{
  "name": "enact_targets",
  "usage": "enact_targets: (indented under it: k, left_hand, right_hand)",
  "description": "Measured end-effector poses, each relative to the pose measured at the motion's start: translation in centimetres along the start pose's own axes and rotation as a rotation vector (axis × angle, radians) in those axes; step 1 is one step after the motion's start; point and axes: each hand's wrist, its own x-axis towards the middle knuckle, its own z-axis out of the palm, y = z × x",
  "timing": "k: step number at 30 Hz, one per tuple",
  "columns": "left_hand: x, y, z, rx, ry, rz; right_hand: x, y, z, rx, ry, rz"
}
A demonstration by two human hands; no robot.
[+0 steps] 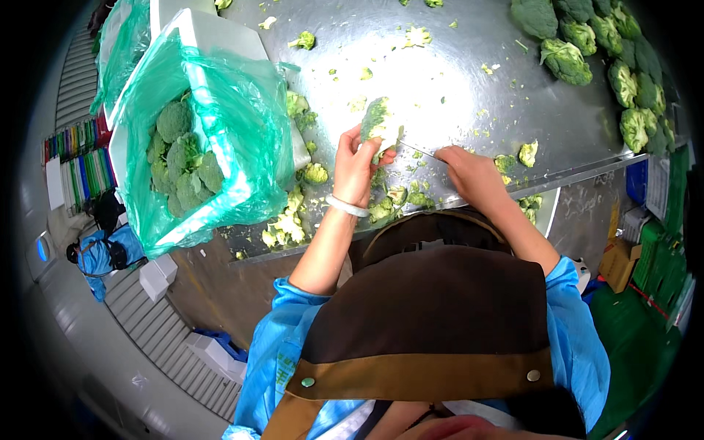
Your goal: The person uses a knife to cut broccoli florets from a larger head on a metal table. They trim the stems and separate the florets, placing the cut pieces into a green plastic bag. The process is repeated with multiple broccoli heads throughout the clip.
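My left hand [356, 169], with a pale bangle on the wrist, grips a broccoli piece [378, 117] at the middle of the steel table [469, 88]. My right hand [469, 172] is closed around a knife, whose thin blade [416, 149] reaches left to the pale cut part of that broccoli. Small florets and trimmings [396, 195] are scattered below and around both hands.
A white box lined with green plastic [238, 132] holds several broccoli heads at the left, with another lined box behind. Whole heads [565, 59] pile at the right. Beyond the table are a roller conveyor [132, 308], a blue-clothed person [106, 257] and a cardboard box [618, 264].
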Motion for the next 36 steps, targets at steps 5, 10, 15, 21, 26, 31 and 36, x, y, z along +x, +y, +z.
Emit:
enact_targets:
  k: [5, 10, 15, 21, 26, 31, 36]
  left_hand:
    - [-0.2, 0.1, 0.5, 0.09, 0.016, 0.062]
    - [-0.5, -0.2, 0.7, 0.144, 0.022, 0.071]
    - [-0.1, 0.8, -0.1, -0.003, -0.077, -0.112]
    - [-0.2, -1.3, -0.1, -0.037, -0.052, -0.198]
    - [-0.3, -2.2, 0.7, -0.029, -0.042, -0.16]
    - [0.2, -3.1, 1.4, -0.161, -0.072, -0.302]
    - [1.1, -4.1, 2.5, -0.186, -0.119, -0.36]
  right_hand:
    - [1.0, 0.0, 0.3, -0.044, -0.07, 0.066]
    - [0.7, -0.1, 1.1, -0.008, -0.138, 0.12]
    - [0.5, -0.2, 2.1, 0.24, -0.187, 0.23]
    - [-0.3, 0.9, 3.6, 0.165, -0.188, 0.274]
    - [-1.1, 0.9, 3.5, 0.209, -0.153, 0.302]
    - [-1.8, 2.0, 4.5, 0.195, -0.123, 0.304]
    - [-2.7, 3.5, 3.2, 0.71, -0.292, 0.477]
